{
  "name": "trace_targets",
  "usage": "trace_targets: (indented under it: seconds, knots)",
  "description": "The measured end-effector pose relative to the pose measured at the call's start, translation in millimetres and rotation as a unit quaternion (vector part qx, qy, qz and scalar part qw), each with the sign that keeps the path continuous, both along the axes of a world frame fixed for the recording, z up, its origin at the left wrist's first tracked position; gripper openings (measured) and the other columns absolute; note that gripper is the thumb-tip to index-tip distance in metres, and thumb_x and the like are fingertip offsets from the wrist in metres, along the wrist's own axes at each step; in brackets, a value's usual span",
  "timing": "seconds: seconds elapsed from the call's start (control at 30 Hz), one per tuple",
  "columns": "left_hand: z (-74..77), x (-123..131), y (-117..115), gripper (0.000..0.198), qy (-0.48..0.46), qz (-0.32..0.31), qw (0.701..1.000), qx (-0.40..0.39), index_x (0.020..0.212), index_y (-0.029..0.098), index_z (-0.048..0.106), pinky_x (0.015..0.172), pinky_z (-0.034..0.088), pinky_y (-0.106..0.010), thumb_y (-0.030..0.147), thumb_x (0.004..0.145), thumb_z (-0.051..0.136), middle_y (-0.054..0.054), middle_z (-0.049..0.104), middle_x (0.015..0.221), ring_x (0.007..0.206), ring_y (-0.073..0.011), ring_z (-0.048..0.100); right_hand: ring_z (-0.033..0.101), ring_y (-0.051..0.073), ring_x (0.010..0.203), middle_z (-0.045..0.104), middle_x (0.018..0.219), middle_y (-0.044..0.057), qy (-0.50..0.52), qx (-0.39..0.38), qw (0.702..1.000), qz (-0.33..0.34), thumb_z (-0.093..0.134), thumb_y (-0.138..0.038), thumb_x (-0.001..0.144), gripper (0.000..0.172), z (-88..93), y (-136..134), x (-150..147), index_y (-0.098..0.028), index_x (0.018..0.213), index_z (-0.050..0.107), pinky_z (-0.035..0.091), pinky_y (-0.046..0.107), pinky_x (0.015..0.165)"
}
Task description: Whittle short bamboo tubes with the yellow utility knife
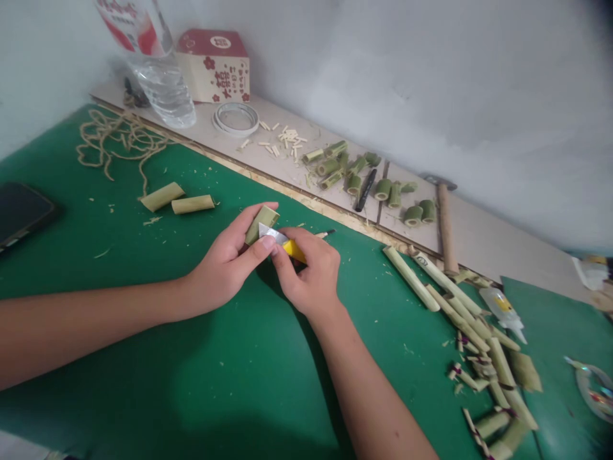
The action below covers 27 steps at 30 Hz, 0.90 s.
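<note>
My left hand (225, 265) is closed around a short split piece of bamboo (262, 220), held above the green table. In my right hand (313, 265) is a yellow utility knife (294, 250), its broad blade lying against the bamboo's near edge. My left thumb presses on the blade. Part of the bamboo is hidden behind my fingers. A thin dark-tipped stick, perhaps a pencil (325, 234), shows just beyond my right hand. Two more split bamboo pieces (163, 196) lie to the left of my hands.
Along the back ledge stand a water bottle (165, 89), a red-and-cream box (215, 70), tape rolls (235, 119), bamboo sections (354, 184), a black marker (366, 190) and a hammer (446, 230). Bamboo lengths (450, 281) and a glue bottle (502, 310) lie right; twine (119, 137) and a phone (23, 214) left.
</note>
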<state>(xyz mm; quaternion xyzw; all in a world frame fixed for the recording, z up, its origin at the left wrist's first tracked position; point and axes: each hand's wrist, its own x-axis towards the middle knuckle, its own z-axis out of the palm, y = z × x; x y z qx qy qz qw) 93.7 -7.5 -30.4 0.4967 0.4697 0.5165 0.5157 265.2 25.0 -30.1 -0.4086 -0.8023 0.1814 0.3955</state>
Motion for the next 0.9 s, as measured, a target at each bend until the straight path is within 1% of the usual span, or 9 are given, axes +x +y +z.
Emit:
trace_targets:
  seconds: [0.03,0.1,0.3,0.47,0.57,0.73,0.8,0.9]
  knots:
    - [1.3,-0.1,-0.1,0.056,0.005,0.002,1.000,0.000,0.151,0.024,0.057,0.074,0.052,-0.029,0.050,0.104,0.069,0.000,0.059,0.089,0.077,-0.0158,0.054,0.076,0.019,0.075,0.083,0.091,0.006,-0.001,0.000,1.000,0.001,0.062,-0.040,0.104,0.025,0.2,-0.1,0.1,-0.021,0.103,0.078,0.058,0.032,0.075]
    - [3.5,0.0,0.1,0.055,0.012,0.004,1.000,0.002,0.151,0.024,0.057,0.075,0.053,-0.029,0.049,0.103,0.069,0.000,0.060,0.090,0.078,-0.0162,0.055,0.076,0.019,0.075,0.084,0.092,0.006,-0.003,0.001,1.000,0.001,0.062,-0.040,0.104,0.025,0.2,-0.2,0.2,-0.021,0.104,0.078,0.058,0.031,0.074]
    - [5.7,-1.3,1.2,0.046,0.052,0.021,0.998,0.008,0.134,0.022,0.065,0.072,0.050,-0.029,0.053,0.101,0.071,0.001,0.058,0.085,0.075,-0.0158,0.052,0.074,0.018,0.071,0.083,0.089,0.006,0.007,0.006,1.000,-0.007,0.060,-0.041,0.105,0.027,-1.1,-0.4,0.2,-0.020,0.104,0.078,0.056,0.031,0.070]
    - [5.4,-3.3,1.7,0.044,0.082,0.026,0.996,0.008,0.126,0.023,0.067,0.070,0.048,-0.029,0.058,0.100,0.072,0.002,0.056,0.082,0.074,-0.0158,0.050,0.074,0.018,0.069,0.082,0.086,0.005,0.012,0.009,1.000,-0.009,0.060,-0.040,0.105,0.027,-1.5,-0.2,-0.1,-0.020,0.104,0.077,0.056,0.031,0.070]
    - [4.1,-2.6,2.0,0.045,0.059,0.021,0.998,0.003,0.128,0.022,0.065,0.070,0.048,-0.029,0.057,0.100,0.072,0.002,0.055,0.081,0.073,-0.0156,0.051,0.074,0.018,0.070,0.082,0.088,0.006,0.014,0.007,1.000,-0.007,0.060,-0.040,0.105,0.027,-1.0,-0.4,-0.3,-0.020,0.103,0.077,0.056,0.031,0.070]
    - [3.5,-0.9,1.6,0.050,0.003,0.005,1.000,-0.001,0.139,0.022,0.062,0.070,0.051,-0.028,0.052,0.100,0.072,0.001,0.057,0.085,0.074,-0.0152,0.053,0.074,0.019,0.071,0.083,0.088,0.006,-0.009,-0.009,1.000,-0.003,0.060,-0.043,0.104,0.029,0.6,-0.9,0.5,-0.021,0.102,0.078,0.057,0.031,0.071]
    - [4.6,-0.6,1.1,0.052,-0.002,0.002,1.000,-0.003,0.141,0.021,0.062,0.070,0.052,-0.028,0.051,0.100,0.072,0.000,0.058,0.086,0.075,-0.0153,0.054,0.074,0.019,0.071,0.082,0.086,0.006,-0.012,-0.010,1.000,0.000,0.060,-0.043,0.104,0.028,1.2,-1.1,0.9,-0.021,0.102,0.078,0.056,0.031,0.071]
    - [6.3,-0.6,0.6,0.051,0.008,0.006,1.000,-0.001,0.140,0.021,0.063,0.071,0.052,-0.029,0.052,0.100,0.072,0.000,0.059,0.086,0.076,-0.0156,0.055,0.072,0.019,0.069,0.081,0.084,0.005,-0.015,-0.012,1.000,-0.001,0.060,-0.044,0.104,0.029,1.5,-1.3,1.0,-0.021,0.102,0.078,0.055,0.031,0.070]
